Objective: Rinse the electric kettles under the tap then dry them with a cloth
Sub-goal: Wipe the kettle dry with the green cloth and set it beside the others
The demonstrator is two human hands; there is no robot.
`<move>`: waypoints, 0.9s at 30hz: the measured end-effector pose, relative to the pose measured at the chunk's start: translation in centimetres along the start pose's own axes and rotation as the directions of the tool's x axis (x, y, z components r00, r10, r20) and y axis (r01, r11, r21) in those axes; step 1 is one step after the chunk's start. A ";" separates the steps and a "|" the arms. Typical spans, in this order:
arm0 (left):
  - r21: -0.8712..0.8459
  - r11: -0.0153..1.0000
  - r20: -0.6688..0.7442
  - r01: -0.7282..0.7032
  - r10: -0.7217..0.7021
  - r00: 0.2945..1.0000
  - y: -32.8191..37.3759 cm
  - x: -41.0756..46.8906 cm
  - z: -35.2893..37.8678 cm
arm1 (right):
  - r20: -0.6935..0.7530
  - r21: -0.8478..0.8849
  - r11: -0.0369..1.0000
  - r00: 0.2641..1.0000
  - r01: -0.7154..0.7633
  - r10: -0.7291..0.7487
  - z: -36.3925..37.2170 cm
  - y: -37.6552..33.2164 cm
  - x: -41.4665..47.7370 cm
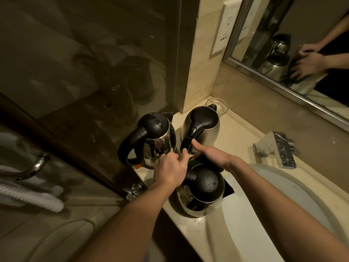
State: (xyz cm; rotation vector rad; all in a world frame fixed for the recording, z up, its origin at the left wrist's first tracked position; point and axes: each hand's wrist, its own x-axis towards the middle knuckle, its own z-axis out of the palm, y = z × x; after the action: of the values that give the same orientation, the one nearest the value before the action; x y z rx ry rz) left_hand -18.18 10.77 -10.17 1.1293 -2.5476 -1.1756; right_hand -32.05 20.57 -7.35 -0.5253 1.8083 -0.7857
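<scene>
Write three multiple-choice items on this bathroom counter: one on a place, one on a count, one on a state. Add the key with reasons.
1. Where is the glass bowl?
A. In the sink
B. On the counter, behind the far right kettle
C. On the towel rail

2. How many kettles stand on the counter, leaving out the mirror?
A. Two
B. Three
C. Four

3. What state is the lid of the nearest kettle in?
A. Flipped open
B. Shut, with water drops on it
C. Taken off

Key:
1 B: the bowl's rim shows just past that kettle's spout, in the corner by the wall.
2 B: the far left kettle, the far right kettle and the nearest kettle are the only ones.
3 B: bright drops dot its closed black lid.
</scene>
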 end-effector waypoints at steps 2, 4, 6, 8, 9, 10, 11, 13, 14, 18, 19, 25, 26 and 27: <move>0.010 1.000 -0.013 0.011 -0.010 1.000 0.2 0.0 -0.1 | -0.029 -0.019 1.000 1.000 0.006 -0.007 0.3 0.0 -0.8; 0.000 1.000 -0.011 0.008 -0.008 1.000 0.3 0.0 0.0 | -0.081 -0.084 0.996 0.997 0.001 -0.008 0.5 0.3 -1.6; -0.014 1.000 -0.003 0.006 -0.006 1.000 0.3 0.0 0.0 | -0.161 -0.203 0.979 0.987 -0.030 -0.003 0.9 0.1 -2.8; -0.017 1.000 -0.005 0.003 -0.003 1.000 0.2 0.1 0.0 | -0.235 -0.324 0.945 0.971 -0.037 -0.043 1.6 -0.2 -3.8; -0.014 1.000 -0.008 -0.003 0.003 1.000 0.2 0.1 0.0 | -0.258 -0.388 0.921 0.963 -0.036 -0.071 2.0 -0.3 -4.1; -0.009 1.000 -0.008 -0.013 0.013 1.000 0.1 0.2 0.0 | -0.279 -0.450 0.892 0.954 -0.031 -0.107 2.5 -0.4 -4.5; -0.003 1.000 -0.004 -0.021 0.021 1.000 0.1 0.2 0.0 | -0.297 -0.515 0.857 0.943 -0.028 -0.148 2.9 -0.3 -4.8; 0.005 1.000 0.004 -0.026 0.026 1.000 0.2 0.3 0.0 | -0.315 -0.622 0.783 0.922 -0.022 -0.225 3.7 0.0 -5.4; 0.015 1.000 0.008 -0.024 0.024 1.000 0.2 0.3 0.0 | -0.315 -0.661 0.750 0.916 -0.026 -0.247 4.1 0.3 -5.7; 0.043 0.999 0.016 -0.022 0.022 1.000 0.3 0.5 -0.1 | -0.350 -0.767 0.637 0.879 -0.071 -0.323 5.7 1.0 -7.1; 0.039 0.999 0.017 -0.024 0.023 1.000 0.3 0.5 -0.1 | -0.360 -0.792 0.604 0.866 -0.087 -0.347 6.1 1.2 -7.3; 0.056 0.997 0.024 -0.052 0.051 0.998 0.1 0.7 0.1 | -0.382 -0.844 0.511 0.849 -0.162 -0.364 9.3 1.4 -9.9; 0.053 0.997 0.027 -0.054 0.052 0.998 0.1 0.8 0.1 | -0.385 -0.851 0.495 0.849 -0.174 -0.363 10.0 1.7 -10.1; 0.053 0.997 0.029 -0.056 0.055 0.998 0.0 0.9 0.1 | -0.385 -0.862 0.473 0.844 -0.184 -0.373 10.6 2.2 -10.3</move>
State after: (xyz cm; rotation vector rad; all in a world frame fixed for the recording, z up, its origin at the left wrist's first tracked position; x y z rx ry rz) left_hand -18.87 10.26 -10.42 1.0529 -2.6279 -1.1245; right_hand -18.42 26.23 -4.84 -1.1893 2.7140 0.0825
